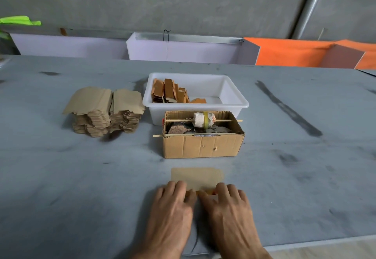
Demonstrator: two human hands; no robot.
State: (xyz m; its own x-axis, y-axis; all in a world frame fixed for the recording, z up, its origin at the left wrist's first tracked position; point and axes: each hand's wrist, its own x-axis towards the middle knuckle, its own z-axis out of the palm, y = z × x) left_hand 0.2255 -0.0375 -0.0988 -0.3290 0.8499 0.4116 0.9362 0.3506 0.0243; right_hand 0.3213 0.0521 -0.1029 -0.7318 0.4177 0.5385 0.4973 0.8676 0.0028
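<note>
A flat tan cardboard cut-out point(196, 178) lies on the grey table point(81, 177) just in front of me. My left hand point(173, 203) and my right hand point(230, 203) lie side by side, palms down, on its near edge. Their fingertips press on the card, and a strip of orange shows between the hands where the near edge is lifted. The fingers look fairly straight. The near part of the card is hidden under both hands.
Behind the card stands an open cardboard box point(203, 146) with a thread spool point(204, 119) on a wooden stick. A white plastic tub point(234, 104) behind it holds folded orange-brown pieces point(169, 93). A stack of flat cardboard blanks point(103, 112) sits at the left.
</note>
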